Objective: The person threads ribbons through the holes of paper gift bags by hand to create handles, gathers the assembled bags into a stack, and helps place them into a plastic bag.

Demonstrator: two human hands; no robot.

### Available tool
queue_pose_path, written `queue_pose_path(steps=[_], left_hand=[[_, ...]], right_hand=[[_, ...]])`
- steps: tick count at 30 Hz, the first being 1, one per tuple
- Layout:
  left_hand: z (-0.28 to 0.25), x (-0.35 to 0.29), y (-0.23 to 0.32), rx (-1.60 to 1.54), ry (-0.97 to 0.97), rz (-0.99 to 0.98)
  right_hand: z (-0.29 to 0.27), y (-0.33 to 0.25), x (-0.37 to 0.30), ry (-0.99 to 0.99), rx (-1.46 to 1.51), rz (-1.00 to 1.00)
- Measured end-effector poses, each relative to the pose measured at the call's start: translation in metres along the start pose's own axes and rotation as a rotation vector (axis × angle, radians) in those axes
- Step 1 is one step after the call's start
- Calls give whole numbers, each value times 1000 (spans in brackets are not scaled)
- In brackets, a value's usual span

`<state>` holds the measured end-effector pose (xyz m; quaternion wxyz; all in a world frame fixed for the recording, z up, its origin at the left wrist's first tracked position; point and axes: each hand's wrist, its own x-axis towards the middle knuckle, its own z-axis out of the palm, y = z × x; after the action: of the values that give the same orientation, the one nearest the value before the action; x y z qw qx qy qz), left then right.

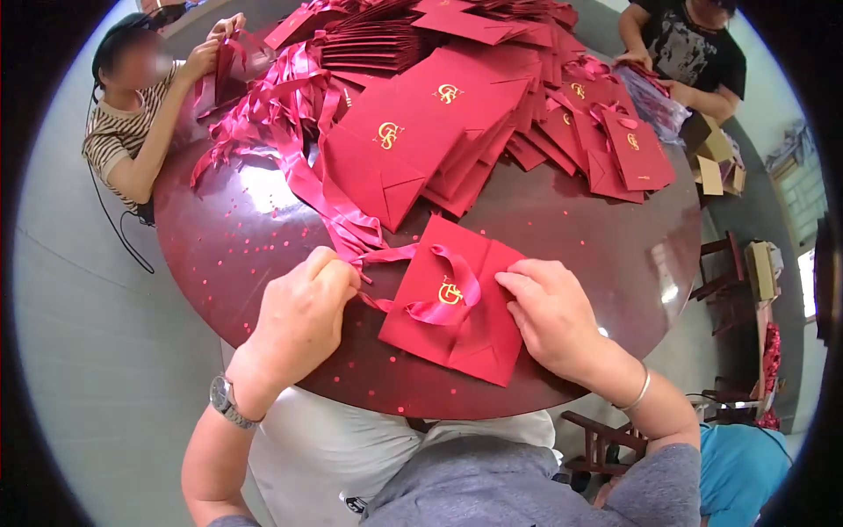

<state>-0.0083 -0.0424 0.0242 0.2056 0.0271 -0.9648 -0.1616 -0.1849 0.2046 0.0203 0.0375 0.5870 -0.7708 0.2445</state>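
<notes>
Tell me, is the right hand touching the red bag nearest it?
Touching: the head view shows the right hand gripping the red bag at its right edge.

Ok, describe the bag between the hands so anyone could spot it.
Start with the round table. At its near edge, between left hand and right hand, is a red bag. Unlike the piled bags beyond, it has fingers at its edge and ribbon looping across its emblem.

One round table (606,250), two people (132,132) (702,53) across it, two bare hands (303,307) (553,316), one wristwatch (226,400), one bangle (646,386), one red bag (492,329) up front, plus a heap of bags (399,132), honestly too many to count.
</notes>
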Motion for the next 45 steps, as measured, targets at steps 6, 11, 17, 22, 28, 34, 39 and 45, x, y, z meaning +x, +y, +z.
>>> queue_pose_path(steps=[6,11,17,22,28,34,39,45], left_hand=[[4,0,3,-87,8,-56],[4,-4,1,-90,7,-61],[-2,-11,6,37,-38,-31],[-2,-1,17,-75,-87,-32],[5,4,19,-108,-107,-6],[10,11,19,-109,-182,-19],[10,16,21,-49,-130,18],[15,18,12,-71,-129,75]], right_hand=[[-3,-15,40,-75,65,-217],[8,-11,38,192,-314,-403],[13,1,32,333,-293,-385],[10,-6,29,139,-284,-337],[-14,-34,45,-89,-59,-178],[5,-40,52,-256,-67,-14],[14,-41,56,-164,-68,-75],[22,-39,51,110,-303,-381]])
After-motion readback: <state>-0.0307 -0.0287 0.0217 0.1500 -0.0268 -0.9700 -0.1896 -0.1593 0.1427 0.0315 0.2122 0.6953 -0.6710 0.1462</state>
